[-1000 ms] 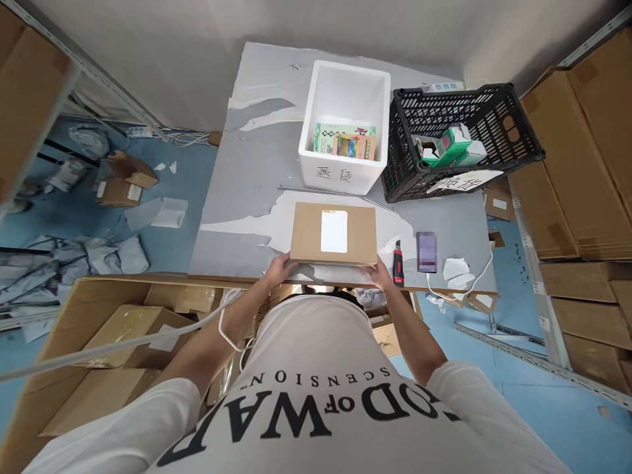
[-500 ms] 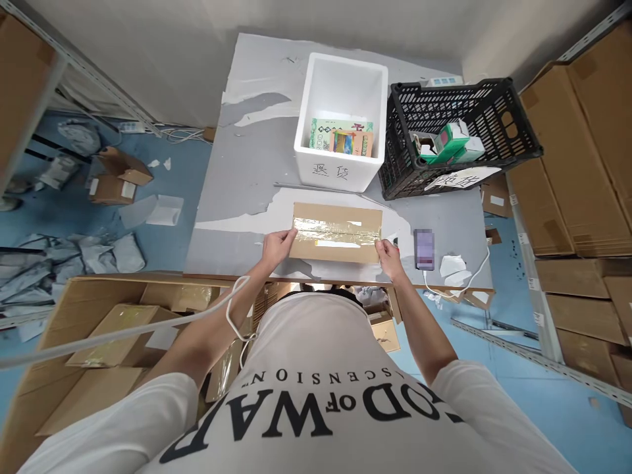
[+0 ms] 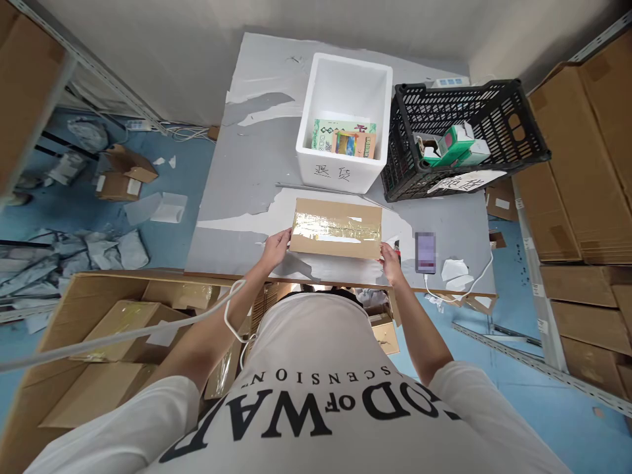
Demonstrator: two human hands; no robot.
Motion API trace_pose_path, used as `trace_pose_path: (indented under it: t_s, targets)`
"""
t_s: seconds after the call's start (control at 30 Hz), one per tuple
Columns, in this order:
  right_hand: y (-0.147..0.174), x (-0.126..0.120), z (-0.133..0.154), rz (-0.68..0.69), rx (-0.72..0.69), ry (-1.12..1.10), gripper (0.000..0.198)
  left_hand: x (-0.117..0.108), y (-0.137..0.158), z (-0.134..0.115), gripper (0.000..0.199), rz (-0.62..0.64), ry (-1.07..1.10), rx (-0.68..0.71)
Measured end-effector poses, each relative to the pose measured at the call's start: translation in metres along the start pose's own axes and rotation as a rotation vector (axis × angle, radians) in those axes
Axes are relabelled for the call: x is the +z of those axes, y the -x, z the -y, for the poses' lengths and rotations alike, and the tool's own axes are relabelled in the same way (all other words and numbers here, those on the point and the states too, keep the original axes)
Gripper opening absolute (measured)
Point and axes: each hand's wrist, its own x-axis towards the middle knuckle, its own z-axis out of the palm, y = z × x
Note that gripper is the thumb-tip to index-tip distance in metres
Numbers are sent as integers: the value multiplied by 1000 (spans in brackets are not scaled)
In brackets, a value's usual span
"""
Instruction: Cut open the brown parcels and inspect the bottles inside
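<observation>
A flat brown cardboard box [image 3: 316, 247] lies before me at the front of the table, with shiny clear tape running along its top. My left hand [image 3: 277, 247] grips its left end, fingers closed against the side. At the opposite end, my right hand [image 3: 390, 258] has its fingers closed on the lower right corner. The underside of the box is hidden, so I cannot tell whether it is slightly lifted. Just beyond my right hand lies a small red and black object [image 3: 397, 247], partly covered.
Behind the box stand a white foam box [image 3: 340, 172] holding booklets and a black plastic crate [image 3: 409, 187] with small cartons. A phone [image 3: 425, 253] on a white cable lies at the right. A large carton [image 3: 74, 309] of taped boxes stands at lower left.
The cardboard box has shifted slightly away from me and tilted a little, still between both hands. The view has turned slightly.
</observation>
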Motion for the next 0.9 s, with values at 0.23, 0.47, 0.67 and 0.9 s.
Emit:
trace_pose_path:
  t_s: [0.23,0.47,0.67,0.9]
  targets:
    - [3,14,-28,56,-21,78,60,1,13,27,63,141,65,154]
    - [2,16,-20,110,-61,29,47,4,16,26,69,139,25,140]
    - [9,3,14,8,-151,241,38,-1,1,-9,53,-139,-118,159]
    - [-11,13,36,-65,-64,451,47,12,-43,-18,45,-235,-265,86]
